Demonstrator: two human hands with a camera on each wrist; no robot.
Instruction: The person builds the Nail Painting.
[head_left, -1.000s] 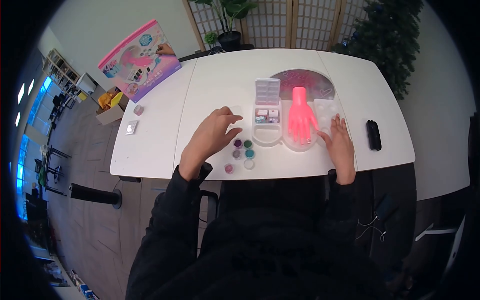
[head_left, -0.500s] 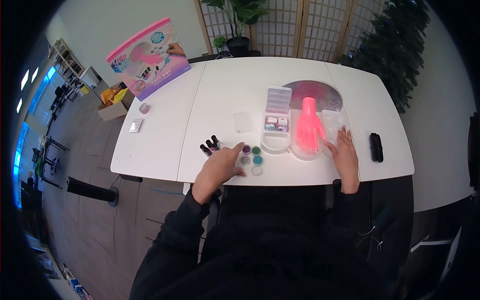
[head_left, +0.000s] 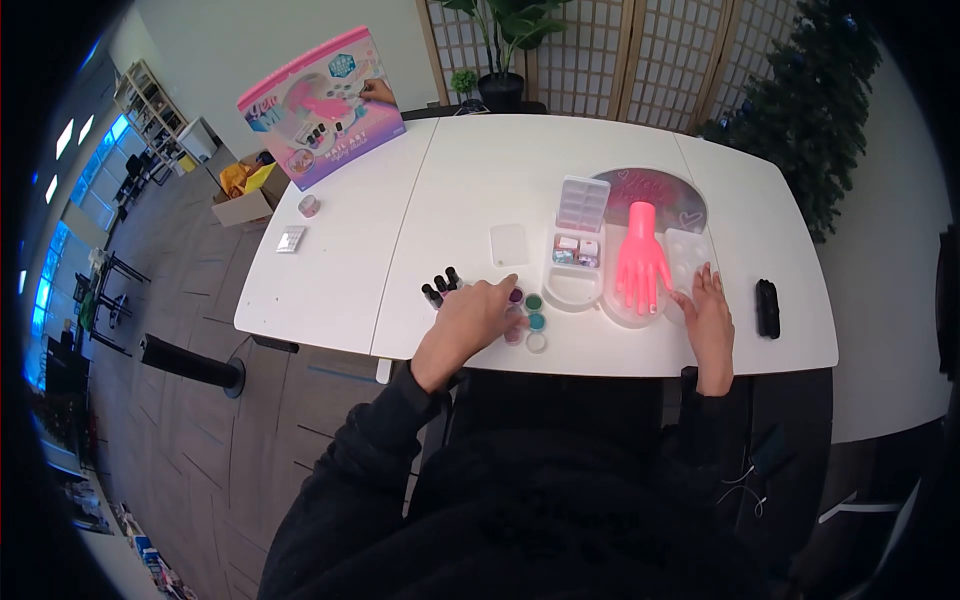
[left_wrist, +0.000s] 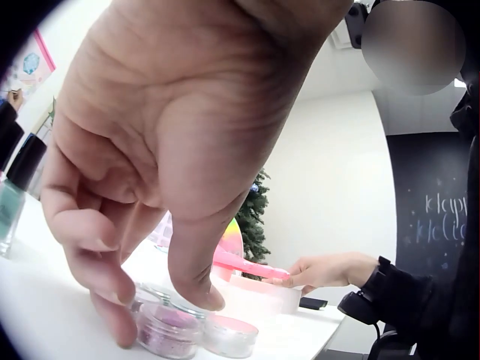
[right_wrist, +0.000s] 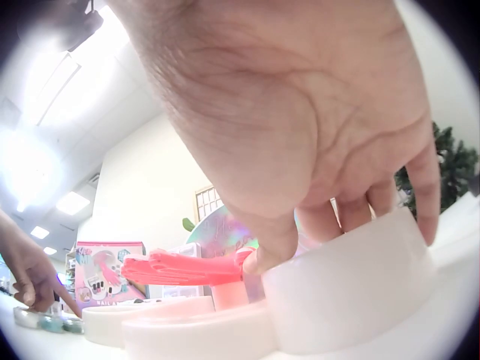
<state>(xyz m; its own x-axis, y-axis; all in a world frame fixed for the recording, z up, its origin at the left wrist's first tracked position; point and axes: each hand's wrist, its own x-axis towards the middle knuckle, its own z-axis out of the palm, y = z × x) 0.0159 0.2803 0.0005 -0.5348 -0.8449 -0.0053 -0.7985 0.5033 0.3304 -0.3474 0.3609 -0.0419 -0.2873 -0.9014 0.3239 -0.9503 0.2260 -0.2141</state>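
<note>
My left hand (head_left: 470, 318) reaches down over a cluster of small glitter jars. In the left wrist view, its thumb and fingers pinch a round jar of pink glitter (left_wrist: 169, 330). Beside that jar is a paler jar (left_wrist: 231, 337); green (head_left: 534, 301) and teal (head_left: 537, 321) jars sit close by, and a purple one (head_left: 516, 296) lies past the fingertips. My right hand (head_left: 710, 325) rests with extended fingers on the white tray (head_left: 686, 248) at the nail set's right side. A pink model hand (head_left: 640, 262) stands left of it, palm down.
Several black-capped nail polish bottles (head_left: 440, 288) stand left of my left hand. An open divided case (head_left: 573, 285) and a clear lid (head_left: 508, 245) lie beyond the jars. A nail art box (head_left: 325, 110) stands back left; a black pouch (head_left: 767, 309) lies at right.
My left hand has come down to the jars and moved right. The pink glitter jar has shifted from the cluster's lower left in beside the others. My right hand stays at the tray.
</note>
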